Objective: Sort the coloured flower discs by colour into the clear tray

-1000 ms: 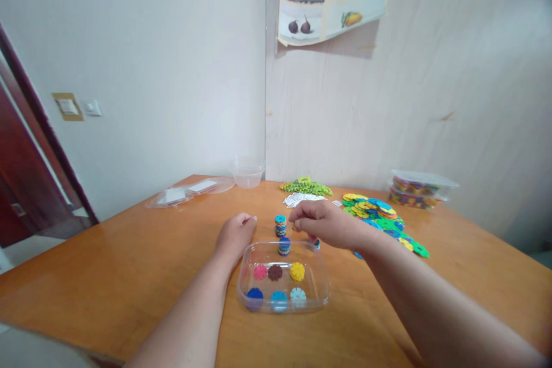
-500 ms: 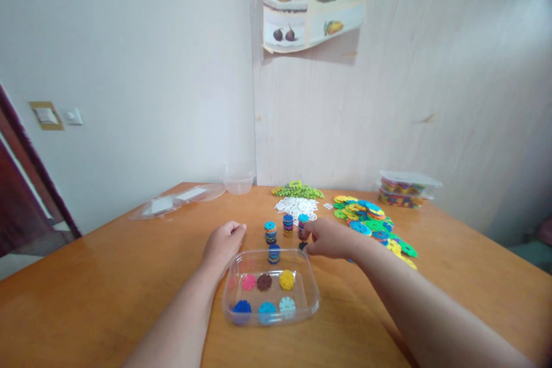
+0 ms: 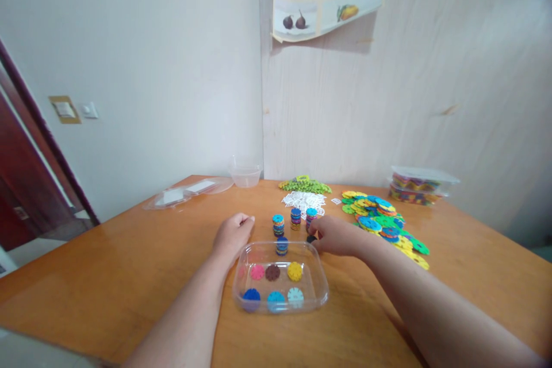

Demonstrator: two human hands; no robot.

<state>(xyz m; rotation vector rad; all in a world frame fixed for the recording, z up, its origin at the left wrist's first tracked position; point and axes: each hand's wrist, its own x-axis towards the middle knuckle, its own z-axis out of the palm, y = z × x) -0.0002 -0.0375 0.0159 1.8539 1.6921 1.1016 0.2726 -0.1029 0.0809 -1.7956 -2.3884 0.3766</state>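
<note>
A clear plastic box (image 3: 282, 309) stands in front of me, with single notched plastic discs inside: a pink disc (image 3: 257, 272), a brown disc (image 3: 272, 272), a yellow disc (image 3: 295, 271), a dark blue disc (image 3: 252, 299), a light blue disc (image 3: 276, 300) and a pale disc (image 3: 295, 297). Beyond its far edge are several short disc stacks (image 3: 278, 225). My left hand (image 3: 233, 237) rests closed on the table left of them, its fingers curled and mostly hidden. At the right end of the stacks, my right hand (image 3: 338, 236) has its fingertips closed on a black disc (image 3: 311, 238), partly covered.
Large colourful discs (image 3: 379, 221) lie heaped on the right. White flat pieces (image 3: 304, 203) and green pieces (image 3: 306, 185) are piled behind the stacks. Filled clear boxes (image 3: 420, 184) stand back right; an empty tub (image 3: 246, 175) and clear lids (image 3: 185, 192) lie back left.
My view has shifted, so the whole scene sits farther right and slightly higher. Both hands stay about where they were beside the stacks, the right fingertips still at the black disc.
</note>
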